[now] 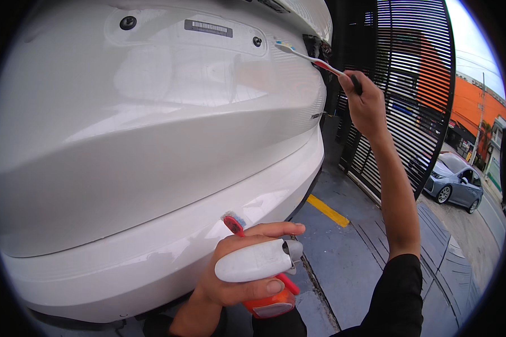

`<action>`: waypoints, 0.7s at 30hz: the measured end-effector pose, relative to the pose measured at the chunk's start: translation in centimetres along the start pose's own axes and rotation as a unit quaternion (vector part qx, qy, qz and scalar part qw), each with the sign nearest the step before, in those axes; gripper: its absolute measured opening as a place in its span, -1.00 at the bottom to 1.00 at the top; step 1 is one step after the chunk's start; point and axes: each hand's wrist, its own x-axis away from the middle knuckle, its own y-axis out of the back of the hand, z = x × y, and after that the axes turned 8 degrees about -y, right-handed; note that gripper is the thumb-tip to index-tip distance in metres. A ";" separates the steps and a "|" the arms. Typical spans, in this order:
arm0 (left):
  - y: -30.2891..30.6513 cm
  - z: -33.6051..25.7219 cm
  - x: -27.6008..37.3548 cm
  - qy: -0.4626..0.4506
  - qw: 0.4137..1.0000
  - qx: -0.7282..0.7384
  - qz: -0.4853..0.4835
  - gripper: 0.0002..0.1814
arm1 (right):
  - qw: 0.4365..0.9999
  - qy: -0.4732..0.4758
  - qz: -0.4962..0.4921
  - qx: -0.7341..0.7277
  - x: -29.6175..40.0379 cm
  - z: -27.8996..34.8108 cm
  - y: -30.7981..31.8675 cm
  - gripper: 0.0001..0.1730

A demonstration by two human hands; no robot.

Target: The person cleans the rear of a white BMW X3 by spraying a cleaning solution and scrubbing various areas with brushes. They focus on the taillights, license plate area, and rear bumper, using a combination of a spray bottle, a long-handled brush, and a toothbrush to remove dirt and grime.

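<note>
A white car's rear body panel [164, 143] fills the left and middle of the head view. My right hand [364, 101], raised at the upper right, grips a white and red toothbrush [327, 66]. The brush's bristles are close to a black fastener [257, 41] on the panel; whether they touch it, I cannot tell. Low in the middle, my left hand [236, 269] is closed around a spray bottle with a white trigger head [253, 260] and an orange-red body [274, 304]. The same hand holds a second toothbrush, red [234, 224], its frayed bristles beside the white bumper [152, 269].
A black slatted metal gate [413, 84] stands right of the car, behind my right forearm. Below are a grey floor [341, 261], a yellow painted line [329, 210] and a dark floor groove [320, 290]. Outside, a grey-blue car [459, 181] stands near an orange building [468, 101].
</note>
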 end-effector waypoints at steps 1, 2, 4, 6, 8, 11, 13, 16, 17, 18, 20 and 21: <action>0.5 0.4 0.1 0.007 1.000 0.005 -0.001 -0.42 | 0.994 0.079 -0.054 0.054 -2.3 -0.2 -0.6 -0.72; 1.1 0.2 0.3 0.014 1.000 0.000 0.000 -0.45 | 0.989 0.107 -0.082 0.062 -4.1 0.6 -1.5 -0.73; 2.1 0.7 0.3 -0.003 1.000 0.003 0.004 -0.56 | 0.976 0.156 -0.114 0.095 -6.9 2.1 -2.4 -0.72; 2.7 1.1 0.3 -0.007 1.000 0.009 0.005 -0.61 | 0.963 0.197 -0.129 0.135 -8.6 3.1 -2.7 -0.70; 3.0 0.5 0.1 0.005 1.000 0.005 0.000 -0.60 | 0.960 0.212 -0.145 0.113 -8.6 6.3 -2.4 -0.79; 2.7 0.4 -0.2 -0.010 1.000 -0.027 -0.003 -0.53 | 0.960 0.201 -0.145 0.132 -9.0 8.3 -1.7 -0.83; 2.9 0.2 -0.3 -0.010 0.999 -0.035 0.016 -0.54 | 0.958 0.181 -0.150 0.162 -8.7 9.4 -0.9 -0.84; 2.8 0.0 -0.3 -0.004 0.999 -0.030 0.022 -0.57 | 0.954 0.183 -0.162 0.173 -8.5 8.4 -0.2 -0.84; 2.7 -0.1 -0.2 -0.001 0.999 -0.026 0.021 -0.58 | 0.955 0.183 -0.160 0.170 -8.5 8.4 -0.1 -0.84; 2.5 -0.1 -0.2 0.002 1.000 -0.014 0.013 -0.58 | 0.960 0.168 -0.141 0.172 -8.4 9.3 -0.3 -0.83; 2.0 0.1 -0.2 0.011 1.000 0.006 0.007 -0.60 | 0.958 0.141 -0.122 0.219 -8.7 9.4 -1.9 -0.83; 2.0 0.1 -0.1 0.009 1.000 -0.001 0.003 -0.60 | 0.957 0.126 -0.115 0.234 -8.9 9.6 -2.8 -0.83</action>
